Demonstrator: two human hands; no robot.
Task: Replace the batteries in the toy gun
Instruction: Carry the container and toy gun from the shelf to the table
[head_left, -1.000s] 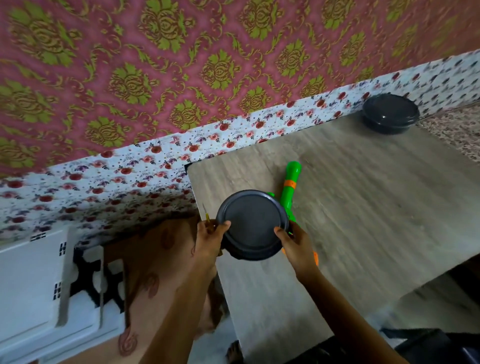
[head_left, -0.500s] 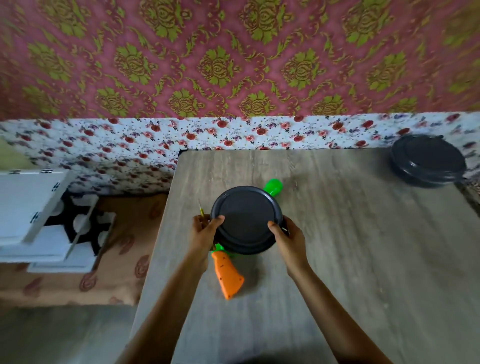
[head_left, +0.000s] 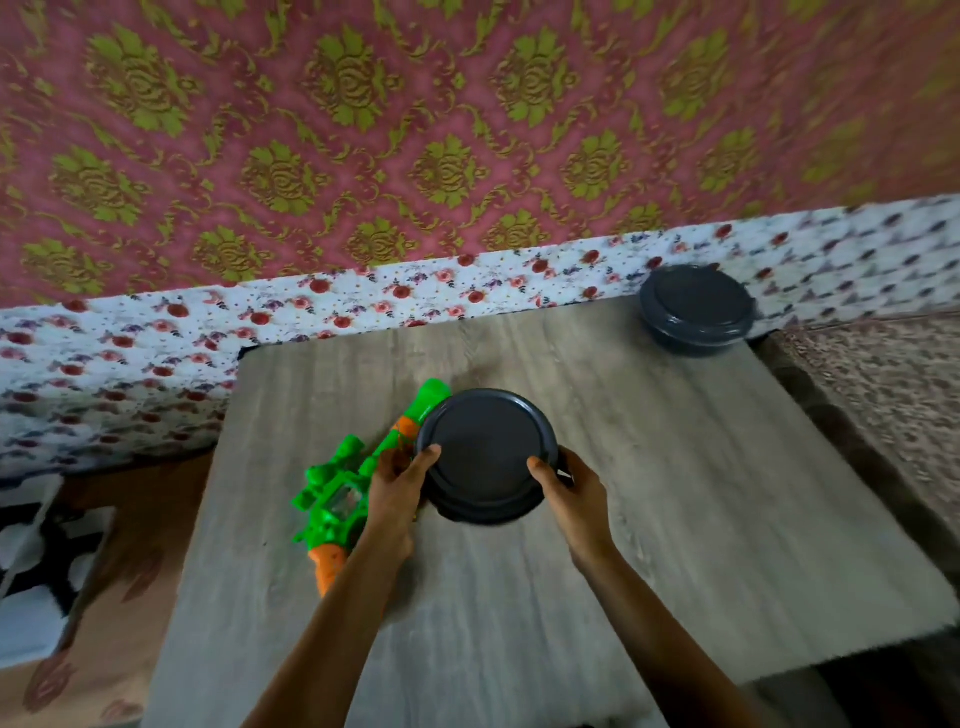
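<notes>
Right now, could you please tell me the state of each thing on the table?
Near container: lid on, gripped by left hand and right hand.
Far container: lid on, untouched, at the back corner of the table.
Toy gun: lying on the table, left of the near container.

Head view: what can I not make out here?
- Inside of the near container: head view, its lid covers it.
- Toy gun: head view, left hand and forearm cover its middle.
- Far container: head view, blurred, shut.
- Batteries: none seen.
</notes>
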